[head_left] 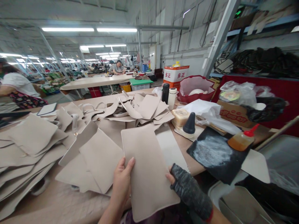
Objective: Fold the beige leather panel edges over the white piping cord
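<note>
A beige leather-like panel (149,171) with rounded corners and a raised edge is held upright in front of me. My left hand (122,177) grips its left edge, with the thumb on the face and the fingers behind. My right hand (187,186), in a dark fingerless covering, closes on its right edge; part of those fingers is hidden behind the panel. Beyond it lies a pale strip (169,143). Several more beige panels (101,155) lie to the left, and a loose heap of pieces with straps (142,107) spreads behind.
On the right are a black sheet (210,149) with white smears, an amber bottle (240,140) with a red nozzle, a dark cone-topped bottle (189,123) and a yellowish block (180,117). Two flasks (168,95) stand behind. Another person (17,84) is at far left.
</note>
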Demonstrator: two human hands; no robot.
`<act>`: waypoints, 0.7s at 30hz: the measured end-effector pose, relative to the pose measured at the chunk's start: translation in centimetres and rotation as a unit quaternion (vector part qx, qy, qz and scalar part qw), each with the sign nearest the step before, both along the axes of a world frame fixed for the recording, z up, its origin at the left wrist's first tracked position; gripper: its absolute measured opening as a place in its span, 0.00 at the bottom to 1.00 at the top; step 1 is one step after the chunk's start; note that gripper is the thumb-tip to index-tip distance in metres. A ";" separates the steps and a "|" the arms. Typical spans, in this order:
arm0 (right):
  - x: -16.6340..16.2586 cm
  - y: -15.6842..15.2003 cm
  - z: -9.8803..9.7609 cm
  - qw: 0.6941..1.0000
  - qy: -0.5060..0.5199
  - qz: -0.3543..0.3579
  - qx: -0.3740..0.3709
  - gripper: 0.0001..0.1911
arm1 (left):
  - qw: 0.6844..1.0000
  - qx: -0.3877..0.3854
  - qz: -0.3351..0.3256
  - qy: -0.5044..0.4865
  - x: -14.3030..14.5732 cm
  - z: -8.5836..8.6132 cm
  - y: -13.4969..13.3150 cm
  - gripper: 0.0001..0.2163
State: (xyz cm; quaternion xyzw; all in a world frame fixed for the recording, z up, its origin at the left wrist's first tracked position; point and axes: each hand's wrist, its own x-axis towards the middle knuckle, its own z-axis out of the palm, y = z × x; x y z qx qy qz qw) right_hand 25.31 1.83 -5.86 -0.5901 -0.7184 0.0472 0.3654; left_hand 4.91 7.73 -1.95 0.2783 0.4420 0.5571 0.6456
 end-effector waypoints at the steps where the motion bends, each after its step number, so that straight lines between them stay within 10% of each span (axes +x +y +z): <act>1: 0.1 0.2 -0.1 0.998 0.044 -0.024 -0.034 0.12 | 1.000 -0.001 -0.007 0.000 0.1 0.1 -0.1 0.21; 13: 0.0 -0.8 -0.1 0.973 0.210 -0.036 -0.091 0.22 | 0.997 0.029 -0.073 0.020 1.0 -0.1 -0.6 0.19; 19: 1.4 -3.9 0.0 0.809 0.485 0.073 -0.325 0.36 | 0.983 0.068 -0.167 0.021 3.4 0.6 -1.3 0.19; 21: 2.3 -4.5 -0.2 0.806 0.486 0.084 -0.328 0.37 | 0.972 0.106 -0.204 0.055 4.5 0.2 -1.7 0.21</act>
